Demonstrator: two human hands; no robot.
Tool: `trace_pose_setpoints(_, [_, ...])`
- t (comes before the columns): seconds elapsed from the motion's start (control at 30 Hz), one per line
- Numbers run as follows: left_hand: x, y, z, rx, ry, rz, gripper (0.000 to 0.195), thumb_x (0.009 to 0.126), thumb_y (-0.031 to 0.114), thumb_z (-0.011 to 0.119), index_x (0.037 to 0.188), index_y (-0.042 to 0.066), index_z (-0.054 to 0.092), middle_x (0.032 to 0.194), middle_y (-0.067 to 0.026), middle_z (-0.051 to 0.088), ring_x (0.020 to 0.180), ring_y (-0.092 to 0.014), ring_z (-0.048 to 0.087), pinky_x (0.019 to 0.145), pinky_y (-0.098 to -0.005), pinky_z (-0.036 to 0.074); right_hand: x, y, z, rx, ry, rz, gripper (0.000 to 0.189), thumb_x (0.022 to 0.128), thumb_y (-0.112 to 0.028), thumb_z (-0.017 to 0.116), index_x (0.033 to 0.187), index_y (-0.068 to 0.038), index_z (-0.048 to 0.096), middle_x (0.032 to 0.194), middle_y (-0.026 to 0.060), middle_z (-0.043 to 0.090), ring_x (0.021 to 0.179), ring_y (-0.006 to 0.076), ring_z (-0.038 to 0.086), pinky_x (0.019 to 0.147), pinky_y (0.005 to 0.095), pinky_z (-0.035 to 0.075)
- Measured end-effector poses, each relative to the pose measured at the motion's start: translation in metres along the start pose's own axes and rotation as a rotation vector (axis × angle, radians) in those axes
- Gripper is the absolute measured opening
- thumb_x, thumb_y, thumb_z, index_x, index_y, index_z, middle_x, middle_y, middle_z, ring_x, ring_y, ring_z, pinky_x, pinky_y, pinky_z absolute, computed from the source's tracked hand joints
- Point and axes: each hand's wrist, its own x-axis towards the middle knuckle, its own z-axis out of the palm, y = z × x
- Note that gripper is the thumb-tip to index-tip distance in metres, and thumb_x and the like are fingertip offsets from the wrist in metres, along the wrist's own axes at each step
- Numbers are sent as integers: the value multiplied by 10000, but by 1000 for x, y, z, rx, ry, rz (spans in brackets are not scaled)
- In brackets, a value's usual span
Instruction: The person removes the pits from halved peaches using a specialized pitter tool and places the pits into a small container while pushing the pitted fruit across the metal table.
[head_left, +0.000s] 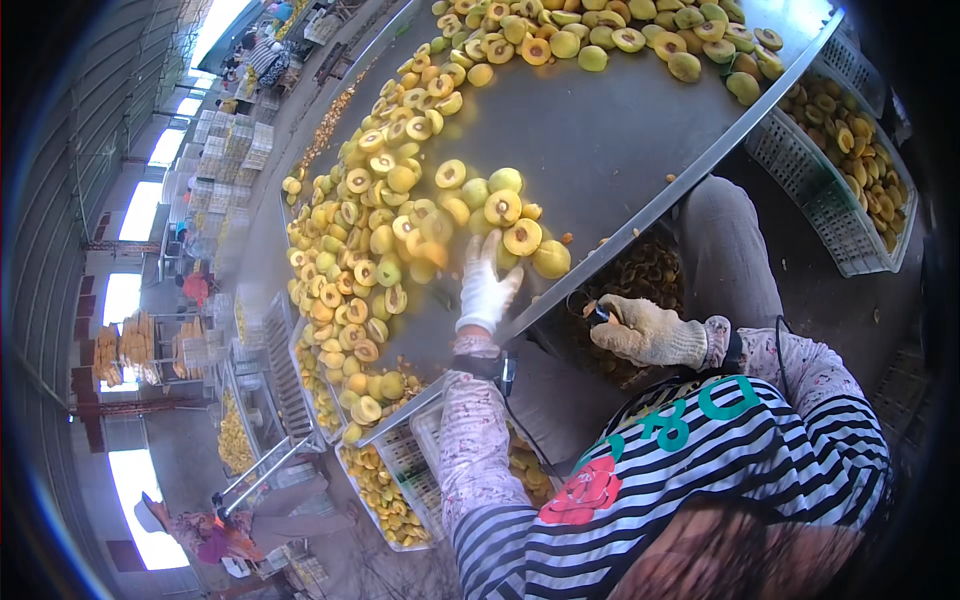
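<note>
My left hand (484, 289), in a white glove, lies on the metal table (600, 127) with its fingers apart. Its fingertips reach a cluster of yellow halved stone fruit (523, 237), some with the pit still in the flesh. One whole-looking yellow fruit (551, 259) sits just right of the hand. Beyond the table's raised edge, my right hand (645, 334), in a thick cream knit glove, is closed around a small pitting tool (598, 313) with a black handle and thin metal loop. Its fingers partly hide the tool. Many more fruit halves (360, 225) spread along the table's left side.
Below the table edge lies a dark heap of pits or scraps (649, 266), beside my knee (727, 240). Plastic crates of fruit stand at right (810, 202) and lower left (409, 469). A person (225, 529) holds a cart handle at lower left. Stacked crates (232, 142) stand farther off.
</note>
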Motion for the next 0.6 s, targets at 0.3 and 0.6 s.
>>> trace_pose_setpoints(0.3, [-70, 47, -40, -1492, 18, -347, 367, 919, 100, 516, 1271, -1, 541, 1125, -153, 631, 958, -220, 655, 829, -325, 555, 11, -19, 21, -179, -133, -49, 411, 947, -390, 577, 1159, -38, 595, 831, 137, 654, 713, 229, 637, 655, 353, 495])
trace_pose_setpoints(0.6, [-127, 81, -24, -1276, 435, -535, 456, 1031, 414, 337, 1104, 22, 559, 994, -148, 651, 847, -192, 615, 778, -307, 520, 47, -11, 90, -152, -238, 13, 457, 969, -446, 518, 1062, -10, 616, 829, 111, 632, 802, 232, 599, 774, 359, 475])
